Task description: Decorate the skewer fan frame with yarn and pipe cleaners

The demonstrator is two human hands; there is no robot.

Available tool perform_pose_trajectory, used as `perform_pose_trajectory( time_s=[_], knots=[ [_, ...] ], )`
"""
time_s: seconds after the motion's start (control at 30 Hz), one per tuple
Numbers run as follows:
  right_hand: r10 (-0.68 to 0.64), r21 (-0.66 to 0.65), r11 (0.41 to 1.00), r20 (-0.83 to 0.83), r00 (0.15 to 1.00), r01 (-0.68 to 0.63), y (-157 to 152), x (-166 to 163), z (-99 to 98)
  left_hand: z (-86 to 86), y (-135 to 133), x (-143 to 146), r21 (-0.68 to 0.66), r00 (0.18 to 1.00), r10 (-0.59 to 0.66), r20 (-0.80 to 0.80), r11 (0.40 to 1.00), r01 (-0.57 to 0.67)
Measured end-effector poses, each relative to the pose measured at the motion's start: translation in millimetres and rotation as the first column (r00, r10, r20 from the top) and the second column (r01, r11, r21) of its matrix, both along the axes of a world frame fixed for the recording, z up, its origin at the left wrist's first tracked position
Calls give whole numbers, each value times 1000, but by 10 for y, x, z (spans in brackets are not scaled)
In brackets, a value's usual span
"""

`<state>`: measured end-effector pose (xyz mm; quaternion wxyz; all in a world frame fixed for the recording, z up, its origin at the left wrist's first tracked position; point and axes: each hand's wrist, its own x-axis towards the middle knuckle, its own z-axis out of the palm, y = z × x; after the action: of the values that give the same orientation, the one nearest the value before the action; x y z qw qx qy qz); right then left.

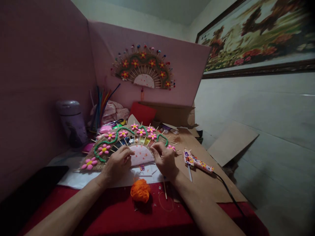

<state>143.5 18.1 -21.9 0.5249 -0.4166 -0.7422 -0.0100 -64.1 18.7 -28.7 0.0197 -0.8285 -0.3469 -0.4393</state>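
Forearms [76, 203] slant inward across a red-clothed table [98, 213]; the left hand [119, 164], back upward, curls its fingers at the left end of a flowered fan's [141, 132] white half-round centre [140, 155]. The right hand [166, 160] bends thumb and forefinger toward the opposite end; whether either grips anything cannot be told. The fan rests over a white sheet [71, 178], an orange yarn ball [140, 190] at the sheet's near edge, a glue gun [197, 162] toward the table's right edge.

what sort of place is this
Probably a home craft corner: a flower-patterned glue gun, an orange yarn ball and a finished-looking fan on the pink board suggest it.
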Motion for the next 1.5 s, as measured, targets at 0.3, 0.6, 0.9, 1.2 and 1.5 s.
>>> perform_pose_trajectory(
  time_s=[0.3, 0.6, 0.9, 1.2, 1.5],
  knots=[
    [42, 1, 999, 46, 998, -42, -26, -29, 3, 46, -38, 43, -16, 999, -34, 42, 999, 35],
    [58, 1, 998, 73, 996, -58, -35, -27, -11, 32, -36, 28, -94, 1000, 30, 2, 995, -30],
    [45, 19, 999, 94, 995, -47, -47, -38, 6, 13, -31, 31, -120, 999, 16, 50, 993, -10],
    [116, -5, 993, 78, 990, -116, -114, -85, -48, -10, 23, -6, -20, 998, 60, 25, 998, -59],
    [288, -45, 957, 0, 958, -288, -429, -65, 97, 382, -426, -256, 39, 931, 295, -217, 955, -294]
  ],
)
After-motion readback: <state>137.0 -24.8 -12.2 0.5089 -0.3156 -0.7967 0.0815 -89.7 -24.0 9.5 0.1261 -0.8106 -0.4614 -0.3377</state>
